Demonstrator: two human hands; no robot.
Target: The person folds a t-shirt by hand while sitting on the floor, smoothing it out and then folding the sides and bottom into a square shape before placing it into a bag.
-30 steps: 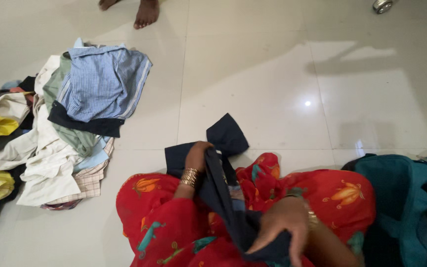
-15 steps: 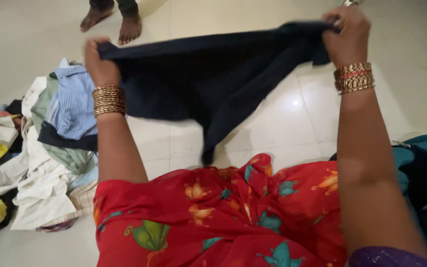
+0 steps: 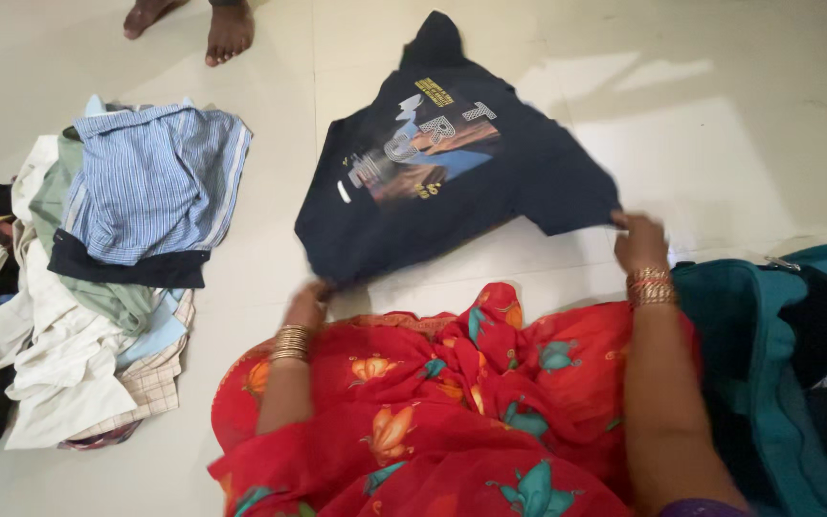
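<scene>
The dark navy printed cotton T-shirt (image 3: 442,163), previously held aloft, is now spread flat on the floor; its lower corners are pinched by the left hand (image 3: 310,304) and right hand (image 3: 639,239); a crumpled clothes pile (image 3: 98,258) lies left of it.

**Red florals and gold at the wrists**

Bright red cloth fills the lower middle of the view: a draped garment (image 3: 452,402), loosely gathered and folded, printed all over with orange flowers and teal leaves. Above its left edge the left hand (image 3: 306,304) shows, bare, with a stack of thin gold bangles (image 3: 289,343) ringing the wrist just below it. Over on the garment's right side, the right hand (image 3: 639,241) is bare too, and its wrist carries its own gold bangle stack (image 3: 652,286), with a reddish band among them. Both forearms are uncovered. At the garment's lower right corner, a sliver of purple sleeve (image 3: 701,505) peeks in.
</scene>
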